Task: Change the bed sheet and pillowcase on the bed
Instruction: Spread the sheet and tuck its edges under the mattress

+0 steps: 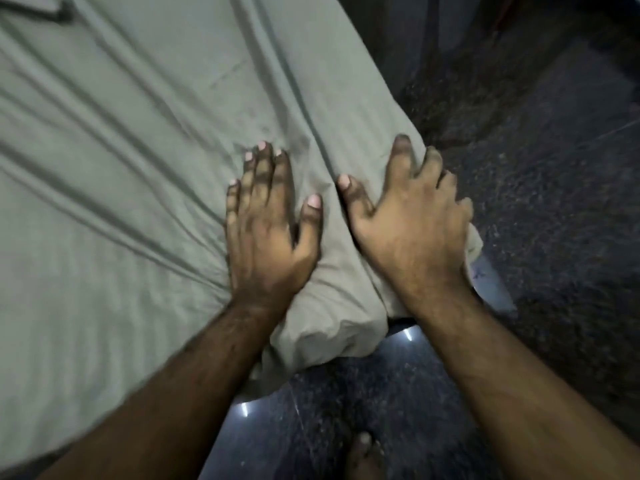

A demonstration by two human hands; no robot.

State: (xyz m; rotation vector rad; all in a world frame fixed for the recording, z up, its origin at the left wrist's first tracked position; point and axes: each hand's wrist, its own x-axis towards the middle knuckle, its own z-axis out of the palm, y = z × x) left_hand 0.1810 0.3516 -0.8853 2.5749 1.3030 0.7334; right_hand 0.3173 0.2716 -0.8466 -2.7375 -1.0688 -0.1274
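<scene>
A pale grey-green bed sheet [138,150] covers the mattress and fills the left and middle of the view, with long creases running toward the near corner. My left hand [266,223] lies flat on top of the sheet near that corner, fingers straight and pressing down. My right hand [412,216] sits on the corner's right edge, its fingers curled over the side and gripping the bunched sheet. The sheet wraps the mattress corner [329,327] below both wrists. A folded cloth edge [45,8] shows at the top left.
Dark speckled floor [536,202] runs along the right side and bottom of the bed. A bare foot [363,455] stands on it at the bottom centre. Dark furniture legs [433,22] rise at the top right. Light glints off the floor under the corner.
</scene>
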